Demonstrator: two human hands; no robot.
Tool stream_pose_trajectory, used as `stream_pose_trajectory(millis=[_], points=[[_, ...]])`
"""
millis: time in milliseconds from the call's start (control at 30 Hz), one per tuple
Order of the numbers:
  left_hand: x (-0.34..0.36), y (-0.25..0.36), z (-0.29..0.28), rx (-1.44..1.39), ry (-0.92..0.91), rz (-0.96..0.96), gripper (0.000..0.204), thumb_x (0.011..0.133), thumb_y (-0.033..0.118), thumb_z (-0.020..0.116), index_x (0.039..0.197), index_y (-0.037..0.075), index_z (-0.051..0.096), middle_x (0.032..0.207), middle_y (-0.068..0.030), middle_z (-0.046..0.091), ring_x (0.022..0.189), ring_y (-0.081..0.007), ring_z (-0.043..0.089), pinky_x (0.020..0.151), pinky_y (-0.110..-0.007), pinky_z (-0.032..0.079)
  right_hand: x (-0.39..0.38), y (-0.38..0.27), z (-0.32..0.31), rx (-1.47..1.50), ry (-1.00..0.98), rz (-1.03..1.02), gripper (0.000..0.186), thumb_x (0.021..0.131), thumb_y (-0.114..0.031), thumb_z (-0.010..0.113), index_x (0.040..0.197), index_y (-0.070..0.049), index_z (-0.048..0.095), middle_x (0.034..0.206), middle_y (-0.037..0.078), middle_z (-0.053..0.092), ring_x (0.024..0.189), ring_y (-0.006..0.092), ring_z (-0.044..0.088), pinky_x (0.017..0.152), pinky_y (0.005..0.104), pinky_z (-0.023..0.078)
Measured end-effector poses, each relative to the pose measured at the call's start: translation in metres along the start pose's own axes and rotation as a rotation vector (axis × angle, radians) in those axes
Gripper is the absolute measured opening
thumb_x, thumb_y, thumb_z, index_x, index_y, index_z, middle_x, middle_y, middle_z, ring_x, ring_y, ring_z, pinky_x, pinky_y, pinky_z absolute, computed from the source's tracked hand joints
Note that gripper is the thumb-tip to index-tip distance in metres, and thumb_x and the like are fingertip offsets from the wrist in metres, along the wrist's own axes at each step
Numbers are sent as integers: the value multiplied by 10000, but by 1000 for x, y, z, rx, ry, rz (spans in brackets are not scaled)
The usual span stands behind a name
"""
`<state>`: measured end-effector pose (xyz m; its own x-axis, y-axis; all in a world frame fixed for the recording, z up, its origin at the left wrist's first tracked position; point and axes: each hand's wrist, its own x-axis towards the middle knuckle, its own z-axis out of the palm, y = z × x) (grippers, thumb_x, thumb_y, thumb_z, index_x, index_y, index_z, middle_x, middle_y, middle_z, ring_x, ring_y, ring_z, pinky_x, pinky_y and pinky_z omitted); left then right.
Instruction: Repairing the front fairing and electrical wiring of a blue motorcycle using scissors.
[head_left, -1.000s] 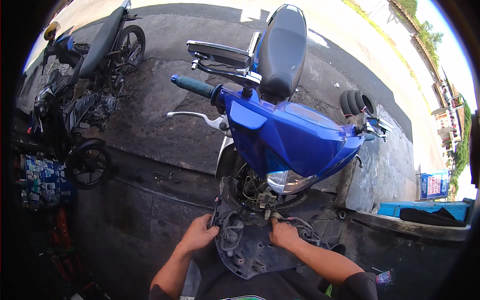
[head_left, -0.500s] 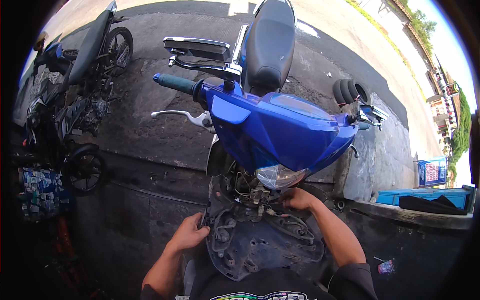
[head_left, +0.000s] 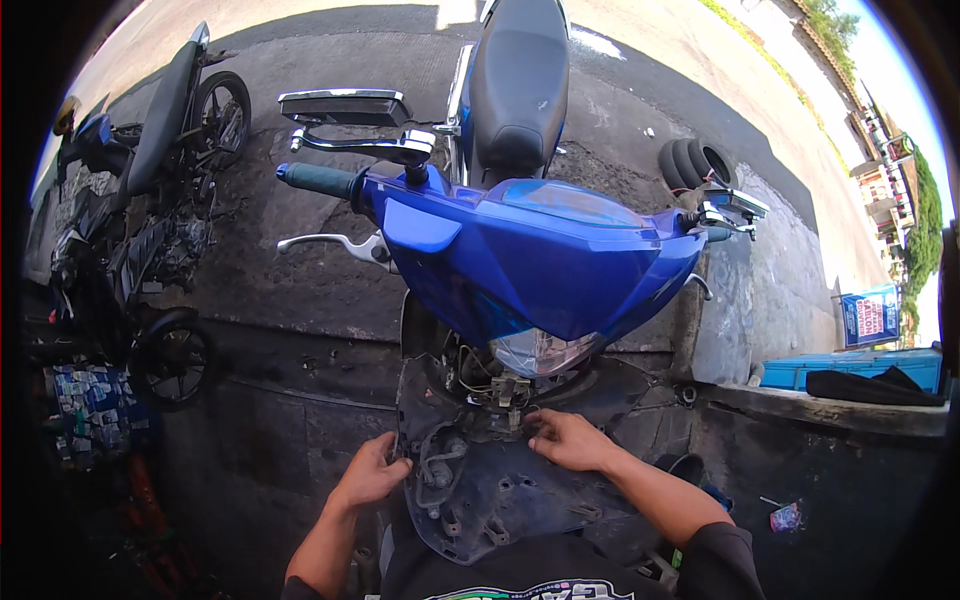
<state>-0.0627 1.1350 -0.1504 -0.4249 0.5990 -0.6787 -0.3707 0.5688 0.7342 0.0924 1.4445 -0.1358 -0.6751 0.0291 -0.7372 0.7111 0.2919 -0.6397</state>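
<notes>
In front of me stands a blue motorbike front (head_left: 540, 250) with its headlight (head_left: 545, 352) turned towards me. Below it a dark, dusty body panel (head_left: 475, 525), inner side up, lies against my shirt. My left hand (head_left: 372, 472) is closed on the panel's left edge, thumb on top. My right hand (head_left: 572, 440) is over the panel's upper middle, beside a metal bracket (head_left: 513, 390) and wires. Its fingers are curled and pressed together; whatever they hold is hidden. A black hose (head_left: 437, 465) is at the panel's left part.
A brake lever (head_left: 330, 243) and mirror (head_left: 345, 107) jut out at the left. Another motorbike (head_left: 150, 190) stands further left. Several stacked tyres (head_left: 690, 163) lie behind at the right. A raised concrete edge (head_left: 820, 412) runs along the right, beside a blue box (head_left: 790, 375).
My right hand has moved left and nearer, from beneath the headlight to beside the bracket. My left hand stays on the panel edge. The motorbike appears slightly further left.
</notes>
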Motion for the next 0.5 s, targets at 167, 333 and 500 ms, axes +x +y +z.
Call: stream_pose_trajectory(millis=[167,333,500], points=[[-1,-14,-7,55,-8,13,312,822,64,628,1106,-61,600,927,-57,651,861,-116,578,770,-290,473,15,28,-4,-492,301,61,470,883,-278,641,1277,-32,571,963,252,700,938,420,675,854,487,527],[-5,-21,-7,-45,0,-5,261,814,63,632,1049,-48,601,878,-37,623,822,-102,552,737,-289,463,16,42,1,-627,299,67,440,879,-268,637,1254,-45,582,986,242,690,963,427,664,857,503,529],[-6,-30,-8,49,9,21,214,806,73,646,994,-21,606,812,11,572,749,-70,498,657,-265,419,7,43,16,-456,358,-59,297,867,-219,634,1108,-47,613,1022,182,693,997,382,656,870,478,531]])
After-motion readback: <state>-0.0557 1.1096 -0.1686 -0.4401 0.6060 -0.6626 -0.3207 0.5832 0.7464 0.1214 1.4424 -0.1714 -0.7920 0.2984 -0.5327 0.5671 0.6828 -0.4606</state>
